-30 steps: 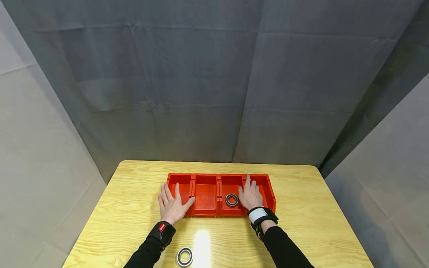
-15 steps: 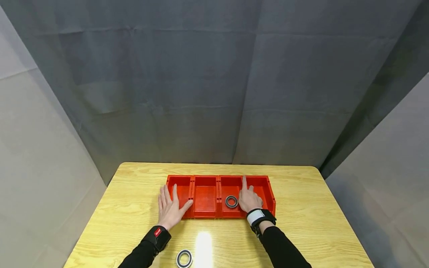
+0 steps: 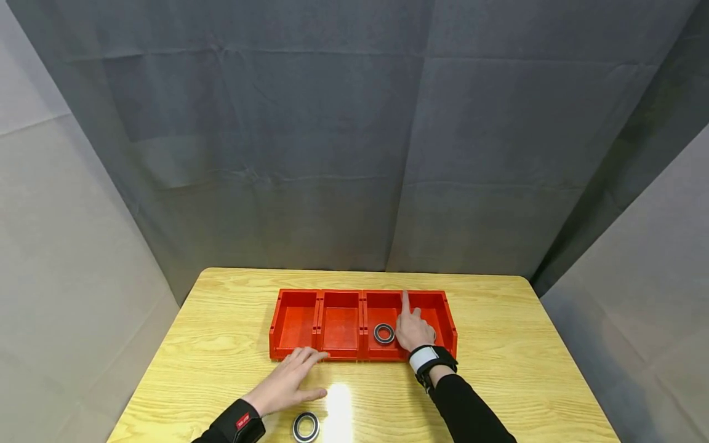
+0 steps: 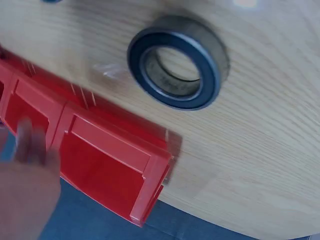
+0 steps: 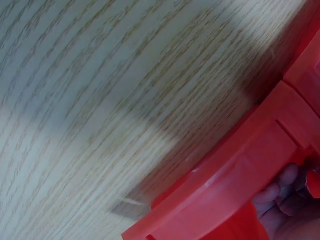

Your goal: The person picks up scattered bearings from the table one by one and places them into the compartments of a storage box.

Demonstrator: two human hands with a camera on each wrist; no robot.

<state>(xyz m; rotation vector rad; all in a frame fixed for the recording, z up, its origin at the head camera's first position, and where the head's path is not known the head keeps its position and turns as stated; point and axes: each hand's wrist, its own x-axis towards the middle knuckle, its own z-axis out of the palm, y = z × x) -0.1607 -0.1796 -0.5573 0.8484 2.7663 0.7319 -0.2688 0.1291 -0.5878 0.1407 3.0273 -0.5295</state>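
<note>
A row of joined red storage bins (image 3: 340,355) stands on the table. In the head view my right hand (image 3: 414,329) lies over the divider of the two rightmost bins, index finger straight along it. The other fingers curl inside the end bin, gripping its wall (image 5: 220,185). A ball bearing (image 3: 384,333) lies in the bin left of this hand. My left hand (image 3: 287,383) is in front of the bins, holding nothing, its fingers loosely extended; in the left wrist view it is blurred. A second ball bearing (image 4: 215,50) lies on the table near that hand's thumb.
The wooden table (image 3: 498,369) has a far edge behind the bins. A grey curtain (image 3: 310,154) hangs beyond it, with pale sheets (image 3: 72,277) at the sides. A bright reflection lies on the table right of the loose bearing.
My left hand has come off the leftmost bin and moved back toward the loose bearing. My right hand's index finger has straightened along the divider. The bins have barely shifted.
</note>
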